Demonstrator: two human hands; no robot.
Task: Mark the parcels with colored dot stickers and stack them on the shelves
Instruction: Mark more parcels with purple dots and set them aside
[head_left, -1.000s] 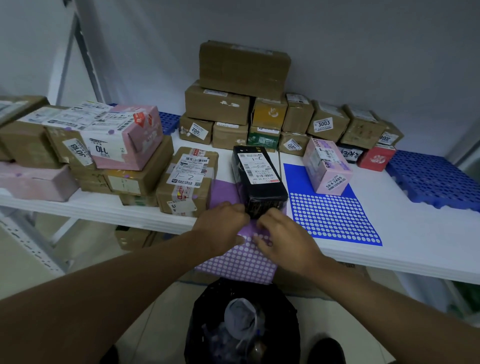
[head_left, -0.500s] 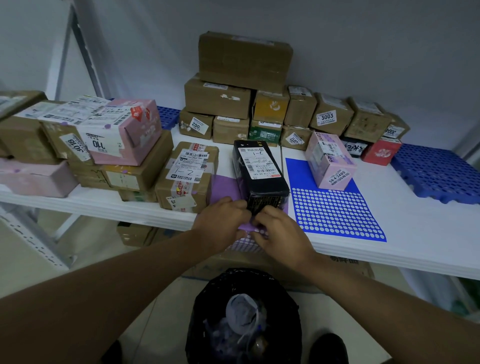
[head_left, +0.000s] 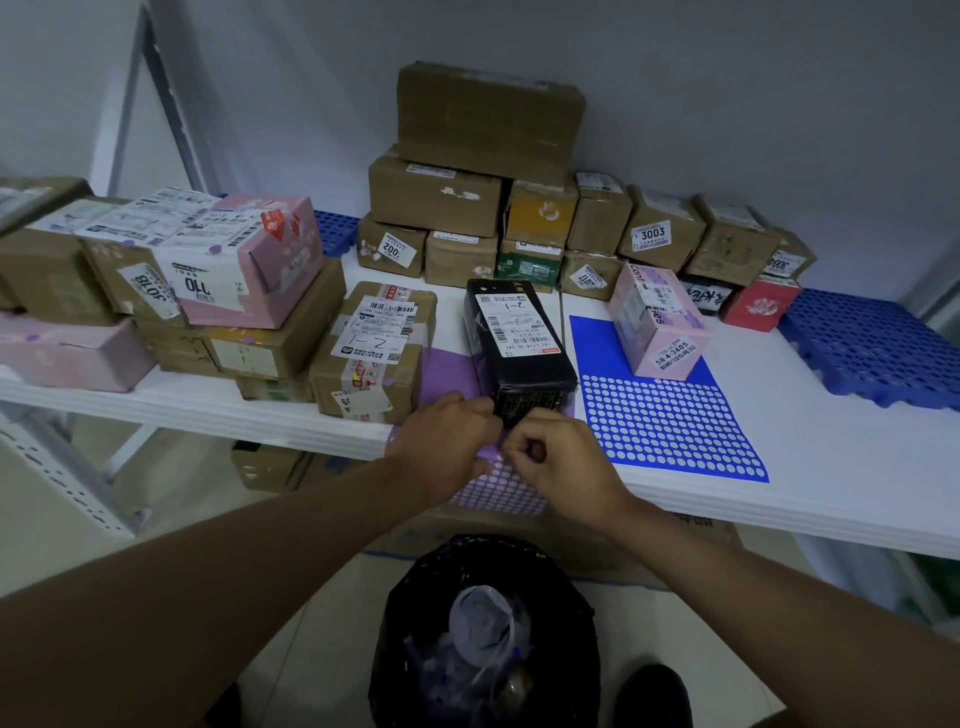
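Note:
A black parcel (head_left: 519, 353) with a white label lies on a purple dot-sticker sheet (head_left: 501, 491) that overhangs the front edge of the white shelf (head_left: 810, 467). My left hand (head_left: 447, 441) grips the sheet just left of the parcel's near end. My right hand (head_left: 563, 462) is curled beside it, thumb and forefinger pinching at the sheet; any dot between them is hidden. A blue dot-sticker sheet (head_left: 665, 421) lies to the right, with a pink parcel (head_left: 657, 322) on its far end. A brown parcel marked 2-1 (head_left: 374, 348) stands left of the black one.
Brown parcels (head_left: 488, 119) are stacked against the back wall. More pink and brown parcels (head_left: 244, 260) are piled at the left. A blue plastic grid (head_left: 872, 348) lies at the right. A black-lined bin (head_left: 488, 623) stands on the floor below my hands.
Both hands have drawn in toward the black parcel's near end. My right fingers have curled tighter into a pinch. The parcels have not moved.

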